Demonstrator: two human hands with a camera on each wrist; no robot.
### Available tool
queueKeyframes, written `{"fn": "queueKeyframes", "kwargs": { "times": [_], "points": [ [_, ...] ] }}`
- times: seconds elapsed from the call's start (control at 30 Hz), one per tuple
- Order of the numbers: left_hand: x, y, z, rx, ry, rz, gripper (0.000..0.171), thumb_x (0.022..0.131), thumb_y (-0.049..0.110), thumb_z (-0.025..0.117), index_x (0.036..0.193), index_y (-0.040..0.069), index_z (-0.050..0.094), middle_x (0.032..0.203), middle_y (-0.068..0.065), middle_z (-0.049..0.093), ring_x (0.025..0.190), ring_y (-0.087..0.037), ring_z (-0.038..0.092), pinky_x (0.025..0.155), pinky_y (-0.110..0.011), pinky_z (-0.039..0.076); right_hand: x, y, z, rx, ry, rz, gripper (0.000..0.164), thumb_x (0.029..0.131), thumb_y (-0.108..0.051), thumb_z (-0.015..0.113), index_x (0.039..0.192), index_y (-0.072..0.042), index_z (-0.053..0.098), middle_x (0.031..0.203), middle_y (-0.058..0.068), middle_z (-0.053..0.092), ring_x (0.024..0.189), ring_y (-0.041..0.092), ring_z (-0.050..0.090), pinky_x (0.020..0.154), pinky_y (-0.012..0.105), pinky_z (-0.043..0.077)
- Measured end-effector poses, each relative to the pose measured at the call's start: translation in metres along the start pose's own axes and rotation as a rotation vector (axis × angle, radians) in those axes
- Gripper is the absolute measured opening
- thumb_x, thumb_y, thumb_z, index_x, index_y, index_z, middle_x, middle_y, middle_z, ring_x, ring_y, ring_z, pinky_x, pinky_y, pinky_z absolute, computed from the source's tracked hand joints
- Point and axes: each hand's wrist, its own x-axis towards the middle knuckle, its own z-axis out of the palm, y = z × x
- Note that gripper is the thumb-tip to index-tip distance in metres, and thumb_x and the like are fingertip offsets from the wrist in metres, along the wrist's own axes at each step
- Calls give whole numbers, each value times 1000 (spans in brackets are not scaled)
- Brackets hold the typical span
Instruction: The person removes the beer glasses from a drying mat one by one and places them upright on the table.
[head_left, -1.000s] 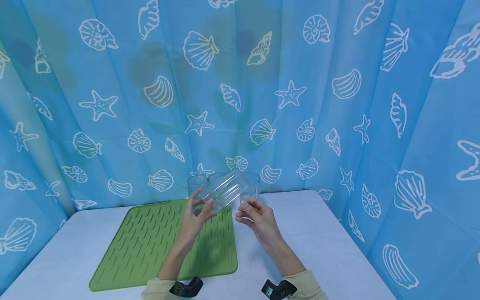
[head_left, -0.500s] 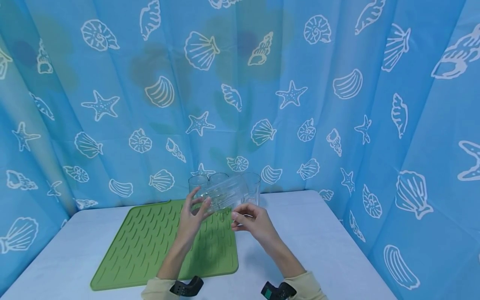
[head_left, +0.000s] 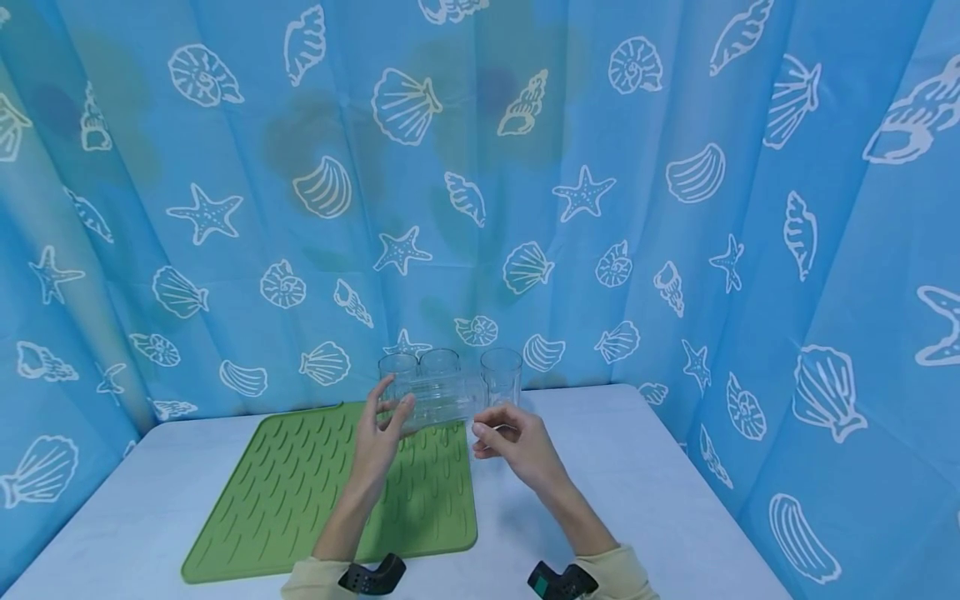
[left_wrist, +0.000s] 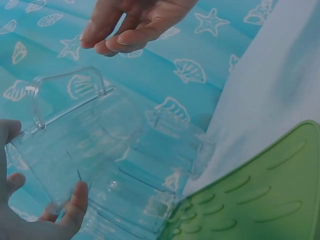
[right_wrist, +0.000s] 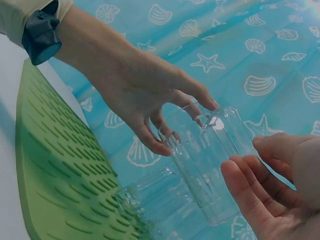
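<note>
My left hand (head_left: 377,433) holds a clear mug (head_left: 444,398) near one end, thumb and fingers spread round it. The mug lies almost level in the air over the green mat's far right corner. Its clear handle (left_wrist: 41,100) shows in the left wrist view, on the side toward my right hand. My right hand (head_left: 521,443) is just right of the mug, fingers loosely bent and holding nothing. In the left wrist view a gap shows between the right fingertips (left_wrist: 112,46) and the handle.
Behind the held mug stand clear glasses: one at the left (head_left: 397,363), a second (head_left: 439,360) beside it, and another (head_left: 501,379) apart to the right. A green ribbed mat (head_left: 300,492) covers the white table's (head_left: 600,483) left half. A blue seashell curtain (head_left: 480,208) hangs behind.
The mug has turned from a slant, its right end up, to nearly level. My right hand dipped slightly and moved left, then back right, staying near the mug.
</note>
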Motion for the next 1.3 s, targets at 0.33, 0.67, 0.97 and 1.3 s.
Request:
{"fn": "queueKeyframes", "kwargs": {
  "times": [0.33, 0.67, 0.97, 1.3],
  "points": [
    [0, 0, 1, 64, 17, -1, 71, 92, 52, 63, 153, 30, 33, 130, -14, 41, 112, -32, 58, 92, -47, 56, 2, -4, 0, -95, 61, -41, 28, 92, -16, 70, 115, -2, 64, 106, 14, 65, 89, 16, 68, 78, 29, 61],
    [-2, -1, 2, 186, 8, 16, 68, 91, 55, 62, 150, 33, 38, 136, -17, 40, 115, -35, 58, 83, -38, 57, -1, -4, 3, -287, 82, -111, 23, 90, -19, 72, 112, -15, 68, 101, 3, 69, 93, 14, 69, 76, 24, 59],
    [-4, -2, 4, 264, -10, 43, 69, 90, 56, 63, 150, 31, 40, 135, -16, 42, 110, -30, 57, 75, -32, 54, -4, -1, 9, -403, 40, -210, 29, 87, -19, 75, 115, -14, 69, 104, 7, 69, 93, 22, 69, 79, 27, 60],
    [-6, -4, 8, 324, -29, 75, 65, 89, 53, 65, 147, 33, 43, 131, -15, 45, 105, -26, 54, 69, -26, 48, -4, 2, 12, -505, -22, -252, 24, 88, -16, 74, 112, -18, 72, 103, -1, 70, 94, 17, 68, 83, 28, 58]
  ]
}}
